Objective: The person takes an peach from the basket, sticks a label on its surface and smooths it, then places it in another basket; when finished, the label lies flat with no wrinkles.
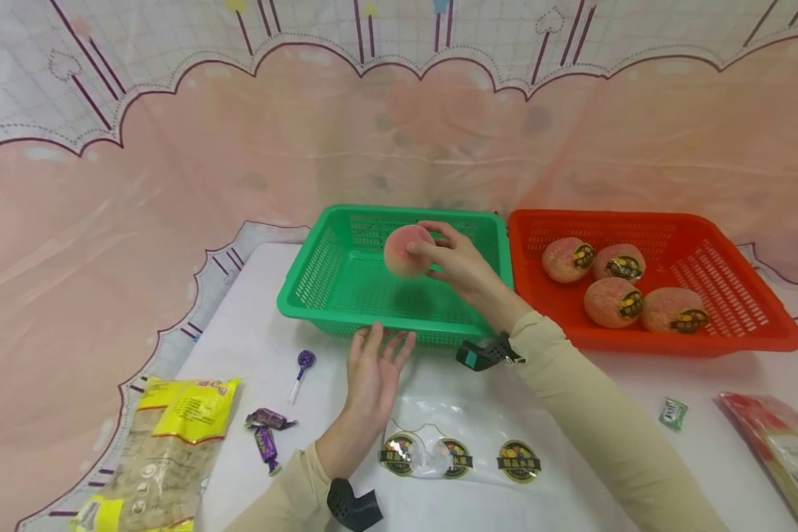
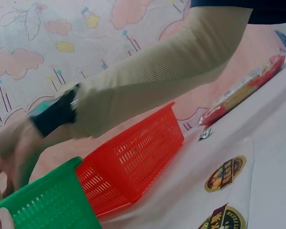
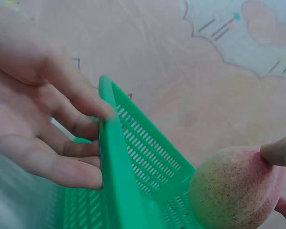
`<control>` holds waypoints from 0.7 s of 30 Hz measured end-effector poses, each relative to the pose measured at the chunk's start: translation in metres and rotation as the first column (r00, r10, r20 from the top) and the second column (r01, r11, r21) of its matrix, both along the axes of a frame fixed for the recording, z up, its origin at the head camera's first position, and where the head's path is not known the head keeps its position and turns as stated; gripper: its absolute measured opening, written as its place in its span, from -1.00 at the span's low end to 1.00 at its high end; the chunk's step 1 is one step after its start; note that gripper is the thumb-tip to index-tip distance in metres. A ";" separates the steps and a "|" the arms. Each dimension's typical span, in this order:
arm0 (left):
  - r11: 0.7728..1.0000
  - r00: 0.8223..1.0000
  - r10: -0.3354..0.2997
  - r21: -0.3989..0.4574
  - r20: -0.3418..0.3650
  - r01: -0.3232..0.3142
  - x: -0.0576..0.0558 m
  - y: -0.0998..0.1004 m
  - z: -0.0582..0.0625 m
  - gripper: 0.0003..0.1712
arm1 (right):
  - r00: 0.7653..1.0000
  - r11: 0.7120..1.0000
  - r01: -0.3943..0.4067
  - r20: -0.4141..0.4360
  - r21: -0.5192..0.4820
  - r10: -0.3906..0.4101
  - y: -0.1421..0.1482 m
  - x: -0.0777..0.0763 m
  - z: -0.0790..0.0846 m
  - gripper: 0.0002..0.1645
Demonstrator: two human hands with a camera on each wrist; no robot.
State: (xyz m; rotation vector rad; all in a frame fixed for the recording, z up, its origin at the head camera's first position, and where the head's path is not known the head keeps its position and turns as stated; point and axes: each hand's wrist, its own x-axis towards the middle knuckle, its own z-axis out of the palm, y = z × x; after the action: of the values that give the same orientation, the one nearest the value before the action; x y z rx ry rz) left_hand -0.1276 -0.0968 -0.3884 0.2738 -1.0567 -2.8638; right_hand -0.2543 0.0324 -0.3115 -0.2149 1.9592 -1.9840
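Observation:
A pink peach (image 1: 404, 253) is pinched by my right hand (image 1: 460, 264) over the green basket (image 1: 399, 322); in the right wrist view the peach (image 3: 231, 188) shows no sticker, with a fingertip on its top. My left hand (image 1: 374, 373) is at the near side of the green basket, fingers spread, their tips touching the outer wall by the rim. In the red basket (image 1: 711, 343) to the right lie several peaches (image 1: 612, 301), each with a black-and-gold sticker. A clear sheet with round stickers (image 1: 519, 461) lies on the table in front.
On the left are a purple lollipop (image 1: 306, 360), two purple wrapped candies (image 1: 266, 447) and a yellow bag (image 1: 179, 451). A small green packet (image 1: 673, 413) and a red package (image 1: 774, 443) lie at right. A patterned curtain (image 1: 372, 148) hangs behind the baskets.

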 end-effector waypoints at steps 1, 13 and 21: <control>1.000 1.000 0.003 -0.010 0.000 -0.003 0.000 0.000 0.000 -0.88 | 1.000 1.000 -0.002 -0.014 0.008 0.002 0.004 0.005 0.000 -0.34; 0.996 0.999 0.032 -0.077 -0.031 -0.034 -0.005 0.003 -0.002 -0.80 | 0.996 0.997 0.000 -0.092 0.077 0.007 0.057 0.058 0.003 -0.33; 0.996 0.998 0.056 -0.073 -0.028 -0.058 -0.007 0.003 -0.003 -0.77 | 0.993 0.993 0.000 -0.114 0.116 0.014 0.089 0.087 -0.002 -0.36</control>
State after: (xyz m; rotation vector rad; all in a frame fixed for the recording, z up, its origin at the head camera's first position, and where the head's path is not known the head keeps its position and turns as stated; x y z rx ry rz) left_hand -0.1343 -0.0937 -0.3918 0.2568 -1.1283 -2.7630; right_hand -0.1669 0.1214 -0.3138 -0.3130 2.1344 -1.8844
